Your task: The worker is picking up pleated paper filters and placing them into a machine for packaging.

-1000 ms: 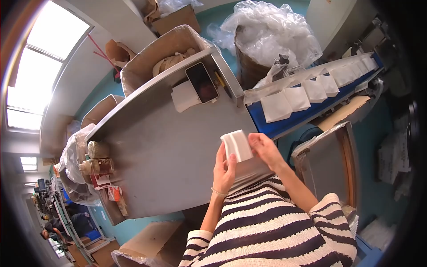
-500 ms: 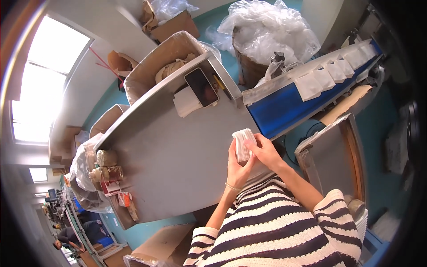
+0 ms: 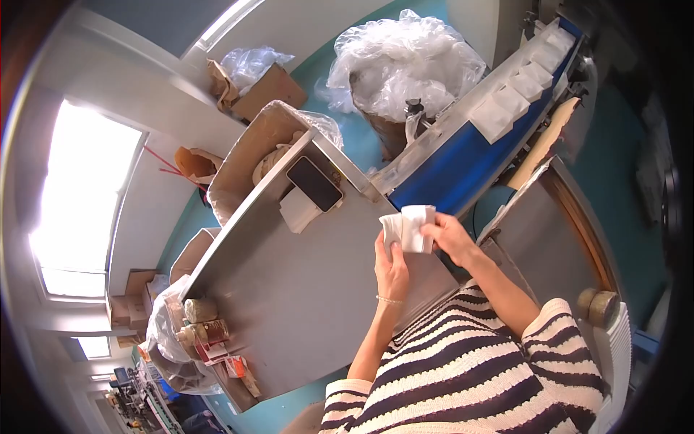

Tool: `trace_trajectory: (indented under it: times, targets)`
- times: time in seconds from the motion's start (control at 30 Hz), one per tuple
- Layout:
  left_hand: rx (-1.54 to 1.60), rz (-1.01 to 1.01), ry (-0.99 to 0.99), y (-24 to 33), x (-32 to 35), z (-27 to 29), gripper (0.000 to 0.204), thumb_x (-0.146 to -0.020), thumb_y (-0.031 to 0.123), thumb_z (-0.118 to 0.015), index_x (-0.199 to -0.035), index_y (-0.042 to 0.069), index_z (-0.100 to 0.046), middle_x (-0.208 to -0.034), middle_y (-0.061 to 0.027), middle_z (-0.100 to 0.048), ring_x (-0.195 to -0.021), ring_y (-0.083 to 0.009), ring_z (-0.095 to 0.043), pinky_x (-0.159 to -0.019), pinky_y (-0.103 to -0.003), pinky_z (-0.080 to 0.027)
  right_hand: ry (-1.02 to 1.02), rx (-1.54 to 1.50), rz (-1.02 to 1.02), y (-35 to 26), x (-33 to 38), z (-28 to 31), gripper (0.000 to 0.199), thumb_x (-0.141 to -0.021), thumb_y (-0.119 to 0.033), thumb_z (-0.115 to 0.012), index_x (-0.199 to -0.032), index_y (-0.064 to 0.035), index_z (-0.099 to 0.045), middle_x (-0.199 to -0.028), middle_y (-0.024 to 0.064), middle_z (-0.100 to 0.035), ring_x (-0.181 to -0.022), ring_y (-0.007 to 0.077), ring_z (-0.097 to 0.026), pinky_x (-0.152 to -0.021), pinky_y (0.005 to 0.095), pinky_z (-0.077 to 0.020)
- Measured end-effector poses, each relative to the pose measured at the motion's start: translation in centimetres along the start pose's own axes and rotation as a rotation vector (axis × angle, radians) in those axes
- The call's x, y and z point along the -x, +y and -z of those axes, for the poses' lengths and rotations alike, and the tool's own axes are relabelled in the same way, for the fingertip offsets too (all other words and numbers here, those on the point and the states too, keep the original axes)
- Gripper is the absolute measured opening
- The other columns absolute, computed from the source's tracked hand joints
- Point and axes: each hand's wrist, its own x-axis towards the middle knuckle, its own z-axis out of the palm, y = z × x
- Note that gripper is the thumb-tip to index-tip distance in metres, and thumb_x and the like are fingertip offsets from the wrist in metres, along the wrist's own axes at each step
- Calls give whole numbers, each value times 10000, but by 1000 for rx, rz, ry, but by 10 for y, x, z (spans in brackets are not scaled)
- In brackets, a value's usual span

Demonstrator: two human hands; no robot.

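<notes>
In front of my striped top, over the near right edge of the grey table (image 3: 303, 289), both my hands hold small white paper packets. My left hand (image 3: 392, 275) is closed around one stack of white packets (image 3: 391, 228), its thumb on the near side. Right beside it, my right hand (image 3: 451, 240) grips another bunch of white packets (image 3: 417, 220) by its right edge. The two bunches touch or overlap at their inner edges. More white packets (image 3: 499, 116) lie overlapping in a row on the blue conveyor belt (image 3: 441, 177), beyond my right hand.
A phone (image 3: 315, 184) rests on the table's far part, partly over white papers (image 3: 297, 211). Rolls of tape (image 3: 201, 310) and small items crowd the left end. Beyond stand a lined carton (image 3: 242, 163) and heaped clear plastic (image 3: 408, 61). A grey panel (image 3: 553, 231) stands at right.
The single stack between both hands is now parted into two bunches, one in each hand. My right hand has moved slightly right. The whole view has turned and shifted.
</notes>
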Motion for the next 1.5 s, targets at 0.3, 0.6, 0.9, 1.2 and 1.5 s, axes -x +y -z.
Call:
trace_trajectory:
  times: [0.3,0.6,0.9,1.2,1.5]
  targets:
    - [-776,-681,-67,3,-49,-31,694,-795,192,-701,-1416,127,-399,-1503,-163,-304,-1408,-385,-221,-1121,-501,-182,812,163,203,-32,-24,58,619,-914,-282,-599,-1372,37,-331,-1314,183,-462,-1130,222,-530,-918,336,-462]
    - [-981,-596,47,-56,13,10,463,-869,255,-620,-1276,45,-547,-1403,-195,-453,-1339,-382,-365,-1104,-512,-251,470,-439,197,-38,0,70,170,-913,-235,-608,-990,-84,-612,-857,25,-665,-700,86,-619,-584,214,-472]
    - [-986,-632,95,-59,18,15,473,-853,235,-616,-1270,28,-531,-1394,-182,-445,-1341,-366,-344,-1105,-486,-244,432,5,512,-31,-3,51,315,-881,-317,-664,-1009,-37,-597,-877,31,-659,-757,125,-624,-654,277,-500]
    - [-1006,-663,97,-57,14,10,452,-878,240,-583,-1261,10,-512,-1379,-214,-441,-1324,-372,-354,-1093,-488,-256,445,1153,941,72,86,-19,105,-820,-100,-653,-903,-41,-626,-972,103,-583,-923,280,-564,-821,394,-470]
    - [-724,-581,11,-28,32,-7,454,-839,153,-649,-1260,45,-518,-1335,-194,-473,-1288,-369,-393,-1061,-502,-302,1352,1119,871,-2,274,119,79,-800,-13,-594,-867,-41,-560,-906,106,-555,-852,315,-550,-721,407,-460]
